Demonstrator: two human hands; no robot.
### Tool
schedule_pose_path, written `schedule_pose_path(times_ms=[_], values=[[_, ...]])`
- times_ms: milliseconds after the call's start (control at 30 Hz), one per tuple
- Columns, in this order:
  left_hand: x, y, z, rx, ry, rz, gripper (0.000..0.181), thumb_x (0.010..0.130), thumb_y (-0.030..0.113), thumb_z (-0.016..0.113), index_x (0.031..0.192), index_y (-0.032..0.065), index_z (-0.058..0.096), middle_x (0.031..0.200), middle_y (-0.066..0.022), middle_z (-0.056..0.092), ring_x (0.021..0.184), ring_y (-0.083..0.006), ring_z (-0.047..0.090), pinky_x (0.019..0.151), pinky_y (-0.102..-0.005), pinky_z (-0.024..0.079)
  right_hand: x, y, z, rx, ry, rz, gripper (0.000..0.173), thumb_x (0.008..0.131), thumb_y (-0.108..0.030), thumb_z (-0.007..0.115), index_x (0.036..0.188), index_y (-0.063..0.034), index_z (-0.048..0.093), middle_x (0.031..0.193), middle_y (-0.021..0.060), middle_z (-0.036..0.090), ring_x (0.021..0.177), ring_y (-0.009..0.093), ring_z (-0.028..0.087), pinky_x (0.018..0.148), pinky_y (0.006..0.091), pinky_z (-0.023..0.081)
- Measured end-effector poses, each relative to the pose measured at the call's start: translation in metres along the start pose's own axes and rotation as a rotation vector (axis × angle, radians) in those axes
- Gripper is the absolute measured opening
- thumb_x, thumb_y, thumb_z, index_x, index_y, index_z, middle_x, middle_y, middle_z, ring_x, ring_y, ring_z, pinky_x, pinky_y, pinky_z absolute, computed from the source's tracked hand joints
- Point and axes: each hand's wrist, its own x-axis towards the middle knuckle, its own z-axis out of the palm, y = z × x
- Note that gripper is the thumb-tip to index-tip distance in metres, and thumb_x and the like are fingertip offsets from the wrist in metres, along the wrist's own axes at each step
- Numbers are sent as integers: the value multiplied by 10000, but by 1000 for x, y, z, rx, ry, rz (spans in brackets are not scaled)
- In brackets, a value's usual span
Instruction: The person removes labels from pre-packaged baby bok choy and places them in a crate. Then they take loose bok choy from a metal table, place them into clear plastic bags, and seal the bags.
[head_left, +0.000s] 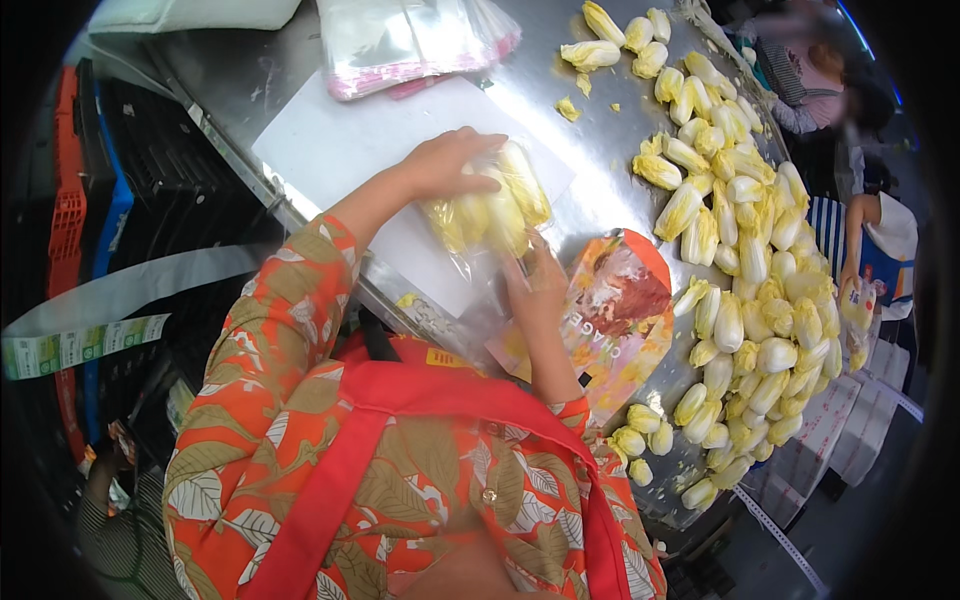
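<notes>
A clear plastic bag (491, 217) with several small napa cabbages inside lies in front of me, over a white sheet (337, 142) on the metal table. My left hand (454, 165) spans the bag's upper side, thumb and fingers on the film. At the bag's near right end, my right hand (538, 281) grips the loose plastic. The film partly covers those fingers. A large heap of loose yellow-white napa cabbages (750, 262) spreads along the table's right side. Just right of my right hand lies a colourful printed sheet or bag (622, 322) bearing writing.
A stack of clear bags with pink edges (412, 45) sits at the table's far side. Black crates (157, 150) and a red crate (67, 187) stand left of the metal table (540, 82). A label strip (90, 345) hangs there. Across the heap, a person (870, 247) holds a bagged cabbage.
</notes>
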Motion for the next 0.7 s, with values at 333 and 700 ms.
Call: schedule_pose_path(times_ms=[333, 700], values=[[2, 0, 4, 187, 44, 18, 784, 865, 481, 610, 1499, 128, 316, 1317, -154, 499, 1219, -340, 466, 1026, -445, 358, 24, 8, 26, 232, -128, 77, 529, 895, -247, 632, 1377, -75, 498, 1193, 225, 636, 1031, 363, 647, 868, 408, 510], [8, -6, 4, 150, 60, 49, 758, 858, 450, 640, 1490, 156, 341, 1304, -149, 535, 1190, -337, 485, 1020, -432, 370, 40, 16, 37, 198, -101, -34, 536, 892, -212, 637, 1396, -130, 471, 947, 223, 676, 826, 389, 663, 735, 440, 514]])
